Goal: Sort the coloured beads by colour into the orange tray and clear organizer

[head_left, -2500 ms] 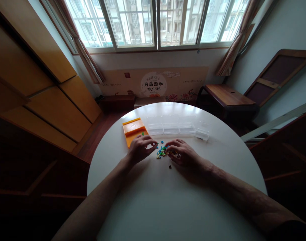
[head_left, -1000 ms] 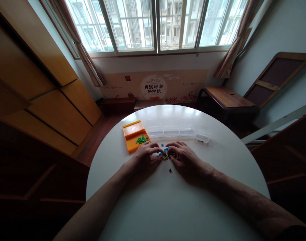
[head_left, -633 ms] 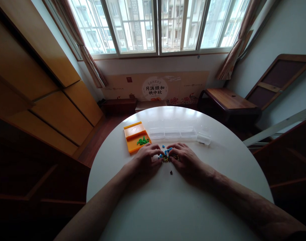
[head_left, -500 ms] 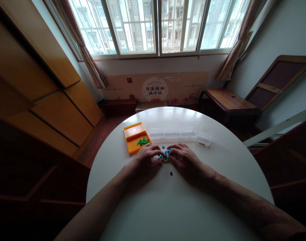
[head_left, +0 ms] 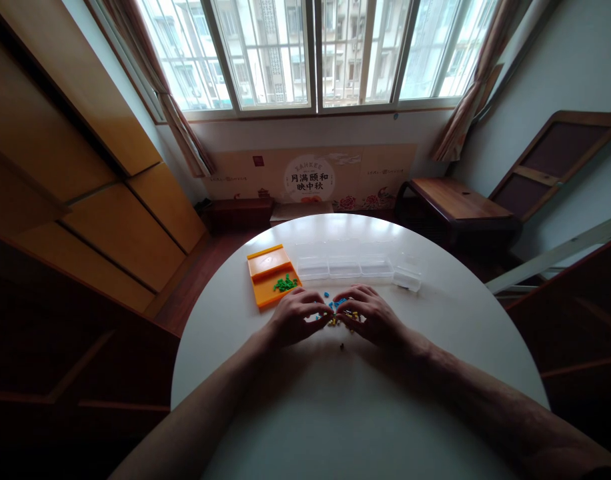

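Observation:
A small heap of tiny coloured pieces (head_left: 337, 308), blue, yellow and green, lies on the round white table (head_left: 335, 413). My left hand (head_left: 296, 315) rests at the heap's left side with its fingers curled and the tips pinched in at the pieces. At the right side my right hand (head_left: 373, 316) is curled the same way, fingertips on the heap. What each pinch holds is too small to see. A single dark piece (head_left: 341, 346) lies just in front of the heap. An orange tray (head_left: 265, 263) to the left holds a cluster of green pieces (head_left: 285, 285).
A row of clear plastic boxes (head_left: 343, 269) stands behind the heap, with one separate small clear box (head_left: 405, 280) to its right. Beyond the table are a wooden side table (head_left: 458, 200), a window wall and wooden cabinets (head_left: 85, 200) at the left.
Green pieces have appeared in the orange tray since the earliest frame. My left hand came back from the tray to the heap, and both hands now sit closer together over it.

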Demonstrator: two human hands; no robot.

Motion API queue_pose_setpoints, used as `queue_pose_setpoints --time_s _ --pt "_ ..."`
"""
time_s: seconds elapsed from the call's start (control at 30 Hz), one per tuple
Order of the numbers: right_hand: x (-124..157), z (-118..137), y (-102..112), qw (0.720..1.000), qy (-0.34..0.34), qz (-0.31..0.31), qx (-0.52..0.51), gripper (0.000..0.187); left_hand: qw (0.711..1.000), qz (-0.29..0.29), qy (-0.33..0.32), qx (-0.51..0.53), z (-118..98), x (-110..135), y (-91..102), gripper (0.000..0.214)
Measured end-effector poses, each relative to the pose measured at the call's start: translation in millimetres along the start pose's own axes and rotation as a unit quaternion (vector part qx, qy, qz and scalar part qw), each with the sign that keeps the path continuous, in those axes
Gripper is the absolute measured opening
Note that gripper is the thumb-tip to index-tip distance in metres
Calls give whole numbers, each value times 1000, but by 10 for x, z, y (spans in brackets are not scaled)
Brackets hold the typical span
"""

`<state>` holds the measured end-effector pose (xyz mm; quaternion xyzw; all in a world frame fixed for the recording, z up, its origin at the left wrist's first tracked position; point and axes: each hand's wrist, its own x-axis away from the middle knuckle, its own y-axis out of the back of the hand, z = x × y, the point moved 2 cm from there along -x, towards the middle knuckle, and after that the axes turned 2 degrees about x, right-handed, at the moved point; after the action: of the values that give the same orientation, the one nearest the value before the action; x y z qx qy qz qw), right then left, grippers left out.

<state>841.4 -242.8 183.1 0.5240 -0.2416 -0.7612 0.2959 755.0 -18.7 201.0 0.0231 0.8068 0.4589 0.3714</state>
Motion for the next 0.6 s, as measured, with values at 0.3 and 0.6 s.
queue_pose_setpoints --time_s 0.3,0.6 --pt "18 8 -12 1000 -19 12 -3 10 999 -23 0 -24 59 13 47 10" --pt "11 56 -24 996 -27 79 -3 32 952 -110 216 -185 450 131 418 13"
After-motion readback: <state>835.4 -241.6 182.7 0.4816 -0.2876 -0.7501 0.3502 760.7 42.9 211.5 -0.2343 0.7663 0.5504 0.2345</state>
